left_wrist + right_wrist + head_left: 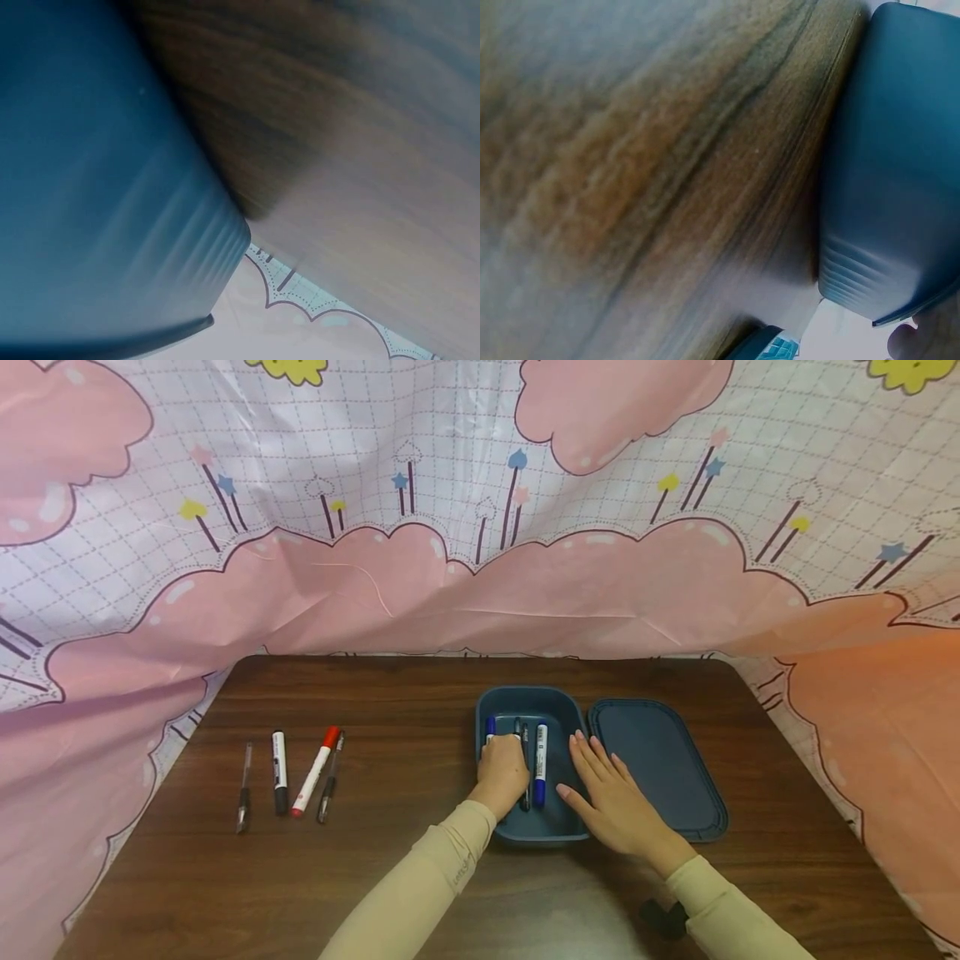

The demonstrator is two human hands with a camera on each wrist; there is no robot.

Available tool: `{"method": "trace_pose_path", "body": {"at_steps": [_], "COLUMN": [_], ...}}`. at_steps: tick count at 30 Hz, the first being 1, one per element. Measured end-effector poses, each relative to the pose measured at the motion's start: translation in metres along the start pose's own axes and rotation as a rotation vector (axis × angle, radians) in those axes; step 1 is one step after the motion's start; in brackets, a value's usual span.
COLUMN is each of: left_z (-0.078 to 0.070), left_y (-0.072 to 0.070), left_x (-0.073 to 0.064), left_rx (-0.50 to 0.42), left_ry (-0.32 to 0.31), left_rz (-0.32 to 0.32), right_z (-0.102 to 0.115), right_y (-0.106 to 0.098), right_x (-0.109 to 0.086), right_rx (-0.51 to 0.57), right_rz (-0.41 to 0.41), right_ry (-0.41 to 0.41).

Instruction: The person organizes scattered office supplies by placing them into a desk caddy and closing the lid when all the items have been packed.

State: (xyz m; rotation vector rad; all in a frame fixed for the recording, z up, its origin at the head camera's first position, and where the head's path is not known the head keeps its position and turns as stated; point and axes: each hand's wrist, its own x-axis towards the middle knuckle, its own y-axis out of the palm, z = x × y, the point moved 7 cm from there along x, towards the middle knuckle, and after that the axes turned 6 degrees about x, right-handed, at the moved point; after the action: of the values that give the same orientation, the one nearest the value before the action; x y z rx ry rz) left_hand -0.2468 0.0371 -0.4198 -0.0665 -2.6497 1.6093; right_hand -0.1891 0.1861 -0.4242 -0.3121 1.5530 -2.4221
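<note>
My left hand [503,772] reaches into the left half of a dark blue rectangular box [531,695], fingers curled down. It partly covers a blue-capped marker [491,725] and a slim pen [517,727]; I cannot tell which of them it grips. Just right of it lie a black pen [526,777] and a white-and-blue marker [541,764]. With its fingers straight and spread, my right hand [617,806] rests at the box's right rim. The wrist views show mostly the outer walls of the box [97,187], [889,172].
The matching lid [660,768] lies right of the box. Towards the table's left are a clear pen [244,793], a black-capped marker [280,772], a red marker [315,771] and another pen [330,781]. A patterned curtain [480,602] hangs behind the wooden table [405,693].
</note>
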Motion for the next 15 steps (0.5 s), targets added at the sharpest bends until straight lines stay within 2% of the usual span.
{"method": "trace_pose_path", "body": {"at_steps": [5,15], "left_z": [-0.0003,-0.0003], "left_y": [-0.0004,0.0005], "left_x": [0.0006,0.0004], "left_rx": [0.017,-0.001], "left_ry": [-0.002,-0.017], "left_rz": [-0.014,0.012], "right_z": [0.0005,0.0011], "right_y": [-0.0007,-0.0004], "right_x": [0.0006,-0.0006], "right_rx": [-0.003,0.007], "right_rz": [-0.008,-0.005], "right_ry": [-0.002,0.001]}}
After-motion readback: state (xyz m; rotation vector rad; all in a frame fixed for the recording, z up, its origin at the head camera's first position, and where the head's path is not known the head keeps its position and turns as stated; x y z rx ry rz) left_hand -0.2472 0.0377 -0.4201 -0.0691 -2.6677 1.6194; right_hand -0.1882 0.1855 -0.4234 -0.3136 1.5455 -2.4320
